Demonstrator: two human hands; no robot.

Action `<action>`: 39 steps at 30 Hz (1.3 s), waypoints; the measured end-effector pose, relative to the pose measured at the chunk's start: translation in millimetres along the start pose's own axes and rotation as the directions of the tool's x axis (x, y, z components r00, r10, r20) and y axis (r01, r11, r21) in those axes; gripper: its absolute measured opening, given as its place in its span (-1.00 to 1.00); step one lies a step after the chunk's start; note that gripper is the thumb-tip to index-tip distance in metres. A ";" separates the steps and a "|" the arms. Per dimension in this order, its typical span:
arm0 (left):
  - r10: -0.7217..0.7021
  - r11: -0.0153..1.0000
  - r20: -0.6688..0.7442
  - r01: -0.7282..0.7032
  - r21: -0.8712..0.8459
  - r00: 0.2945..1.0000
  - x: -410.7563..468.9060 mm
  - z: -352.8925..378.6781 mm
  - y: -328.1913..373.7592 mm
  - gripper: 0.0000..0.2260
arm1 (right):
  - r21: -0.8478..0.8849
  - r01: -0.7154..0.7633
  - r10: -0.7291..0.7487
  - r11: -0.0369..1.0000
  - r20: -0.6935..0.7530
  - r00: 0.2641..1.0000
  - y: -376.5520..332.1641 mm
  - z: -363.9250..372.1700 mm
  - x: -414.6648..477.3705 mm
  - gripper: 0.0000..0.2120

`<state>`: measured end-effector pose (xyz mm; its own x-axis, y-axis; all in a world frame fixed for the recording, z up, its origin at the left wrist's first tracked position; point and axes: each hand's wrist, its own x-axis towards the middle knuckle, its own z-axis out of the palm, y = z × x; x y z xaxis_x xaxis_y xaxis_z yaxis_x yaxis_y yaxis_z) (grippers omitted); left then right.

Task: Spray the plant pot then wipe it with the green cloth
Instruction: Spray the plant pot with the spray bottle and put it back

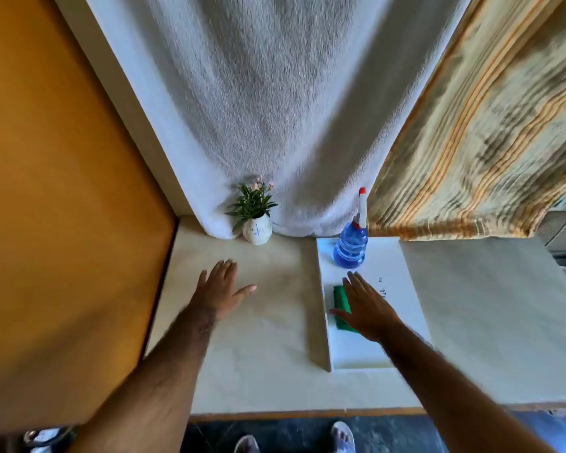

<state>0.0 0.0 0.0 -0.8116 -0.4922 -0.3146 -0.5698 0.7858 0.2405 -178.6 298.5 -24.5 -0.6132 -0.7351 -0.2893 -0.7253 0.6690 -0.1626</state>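
Okay, I see a cream table [275,371] with a small white plant pot [257,231] at about 12 o'clock from my left hand [221,289], standing upright against the foot of a white curtain [275,109]. The pot holds a green leafy plant [251,203] with a few pinkish flowers at its top; a blue mark shows on the pot's front, too blurred to read.

At 3 o'clock from the pot, well apart from it, a spray bottle [352,243] stands upright on the far end of a white board [396,266]. Its ribbed body is filled with blue liquid nearly to the shoulder, the long axis runs vertical, and the white head with a red tip points up, leaning slightly toward 1 o'clock.

The green cloth [340,297] lies folded on the same board at 6 o'clock from the bottle, its long axis running roughly 12 to 6. Part of it is hidden under my right hand [368,310].

Both hands are flat, fingers spread, gripping nothing. The left is over bare tabletop, fingers pointing toward 12, thumb out toward 3. The right is over the cloth, fingers pointing toward 11; I can't tell whether the palm touches it.

A striped yellow curtain [487,125] hangs at 2 o'clock, an orange panel [62,191] at 9.
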 end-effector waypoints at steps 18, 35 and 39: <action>-0.031 0.999 -0.018 0.032 0.040 0.999 -17.3 111.4 -28.9 0.18 | 0.540 -0.217 0.408 0.813 -0.262 0.875 4.0 19.0 19.9 0.07; 0.038 0.993 -0.181 -0.018 0.113 0.983 -14.0 136.1 -42.3 -0.08 | 0.886 0.148 0.556 0.439 -0.397 0.730 21.6 -59.4 131.2 -0.67; 0.030 0.994 -0.209 -0.007 0.109 0.977 -14.6 138.8 -42.7 -0.08 | 0.834 0.196 0.468 0.515 -0.465 0.751 4.4 -73.2 127.5 -0.72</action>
<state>54.0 25.7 -133.2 -0.8371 -0.5362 -0.1084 -0.5469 0.8252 0.1413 -282.9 199.6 6.9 -0.9457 -0.2906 0.1454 -0.2325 0.2926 -0.9275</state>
